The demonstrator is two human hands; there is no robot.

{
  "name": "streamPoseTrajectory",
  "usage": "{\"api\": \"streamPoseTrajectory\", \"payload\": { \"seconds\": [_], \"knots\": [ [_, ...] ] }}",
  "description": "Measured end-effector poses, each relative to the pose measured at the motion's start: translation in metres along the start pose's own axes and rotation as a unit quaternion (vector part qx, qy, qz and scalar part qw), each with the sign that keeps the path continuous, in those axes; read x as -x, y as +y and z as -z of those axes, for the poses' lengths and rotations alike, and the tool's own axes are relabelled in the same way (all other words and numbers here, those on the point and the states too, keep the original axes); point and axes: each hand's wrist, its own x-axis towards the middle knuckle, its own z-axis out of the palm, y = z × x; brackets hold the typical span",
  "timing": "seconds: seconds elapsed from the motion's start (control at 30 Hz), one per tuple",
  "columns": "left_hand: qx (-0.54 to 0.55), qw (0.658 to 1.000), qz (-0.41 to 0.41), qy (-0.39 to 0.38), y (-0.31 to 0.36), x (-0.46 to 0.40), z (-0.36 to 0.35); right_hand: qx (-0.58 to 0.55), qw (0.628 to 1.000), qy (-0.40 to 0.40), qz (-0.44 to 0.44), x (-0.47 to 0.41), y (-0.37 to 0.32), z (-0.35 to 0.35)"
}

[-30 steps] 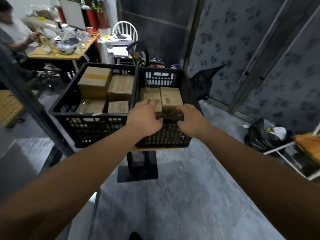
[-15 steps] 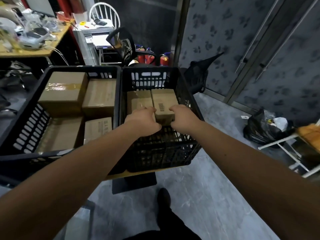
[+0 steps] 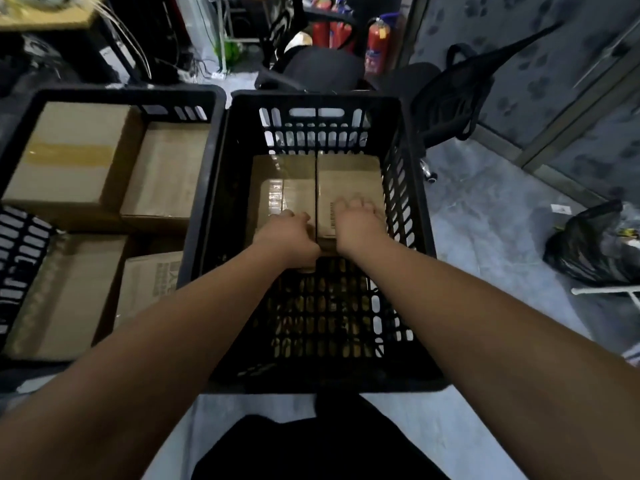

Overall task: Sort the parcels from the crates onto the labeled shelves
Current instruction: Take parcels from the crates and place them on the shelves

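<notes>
Two black plastic crates stand side by side. The right crate [image 3: 311, 100] holds two brown cardboard parcels lying next to each other at its far end. My left hand [image 3: 289, 237] is curled over the near end of the left parcel [image 3: 277, 178]. My right hand [image 3: 356, 223] lies over the near end of the right parcel [image 3: 349, 178], fingers draped on its top beside a barcode. The near half of this crate's floor is bare. The left crate [image 3: 121, 95] holds several larger cardboard parcels [image 3: 69, 157].
Behind the crates stand a black office chair [image 3: 322, 67] and red fire extinguishers [image 3: 377, 43]. A dark bag [image 3: 457, 95] hangs at the back right. A black plastic bag [image 3: 588, 247] lies on the grey floor at right. A desk corner [image 3: 45, 19] shows at top left.
I have stepped closer and now look down into the right crate. Both hands moved from its near edge onto the near ends of the two parcels.
</notes>
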Motion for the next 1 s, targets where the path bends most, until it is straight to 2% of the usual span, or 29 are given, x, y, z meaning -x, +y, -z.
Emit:
{"api": "streamPoseTrajectory", "payload": {
  "seconds": [0.23, 0.47, 0.67, 0.8, 1.0],
  "knots": [
    [0.027, 1.000, 0.008, 0.002, -0.010, -0.022, 0.004, 0.023, 0.999, 0.022, -0.025, -0.011, -0.011, -0.003],
    [0.057, 0.998, -0.006, 0.023, -0.017, -0.023, 0.002, -0.031, 0.997, 0.043, -0.048, -0.002, 0.008, -0.009],
    [0.043, 0.997, -0.068, 0.020, -0.011, -0.034, -0.006, -0.038, 0.998, 0.058, -0.013, 0.007, 0.015, -0.022],
    [-0.011, 0.994, -0.092, 0.064, 0.002, -0.042, -0.018, -0.053, 0.997, 0.062, -0.005, 0.002, 0.016, -0.021],
    [-0.031, 0.988, -0.092, 0.122, 0.007, -0.053, -0.035, -0.040, 0.997, 0.060, -0.012, 0.002, 0.026, -0.025]
  ]
}}
